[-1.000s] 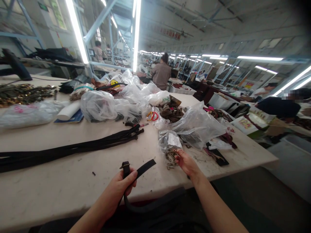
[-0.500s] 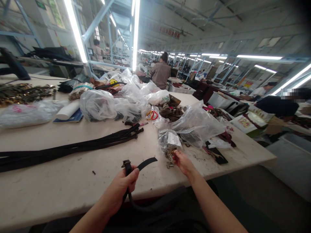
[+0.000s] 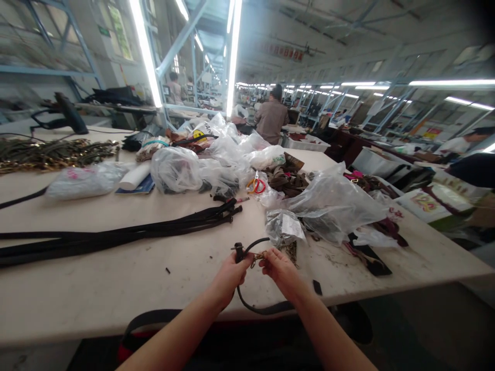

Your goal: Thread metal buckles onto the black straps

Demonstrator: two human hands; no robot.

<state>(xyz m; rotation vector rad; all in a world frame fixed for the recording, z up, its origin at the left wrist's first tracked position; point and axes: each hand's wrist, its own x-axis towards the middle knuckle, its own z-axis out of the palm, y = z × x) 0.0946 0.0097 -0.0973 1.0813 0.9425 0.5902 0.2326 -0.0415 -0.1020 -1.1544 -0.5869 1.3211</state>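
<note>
My left hand [image 3: 231,274] is closed round a black strap [image 3: 263,310] with a buckle-like fitting [image 3: 238,251] at its upper end. One end of the strap curves up to the right, and the rest loops down over the table edge. My right hand [image 3: 279,269] pinches a brass-coloured metal clasp [image 3: 258,256] close to my left fingers. Whether the clasp touches the strap I cannot tell. Just behind my right hand, a clear plastic bag [image 3: 285,226] with a white label lies by more metal pieces [image 3: 292,252].
Several black straps [image 3: 154,230] lie across the left of the table [image 3: 116,293]. Scissors [image 3: 257,184] with red and yellow handles rest among plastic bags [image 3: 176,169]. A heap of metal fittings [image 3: 58,150] is at far left. A person [image 3: 271,116] stands beyond the table.
My right hand has come away from the metal pieces with a clasp and moved left to my left hand. My left hand and the strap are nearer to it; the view has turned left.
</note>
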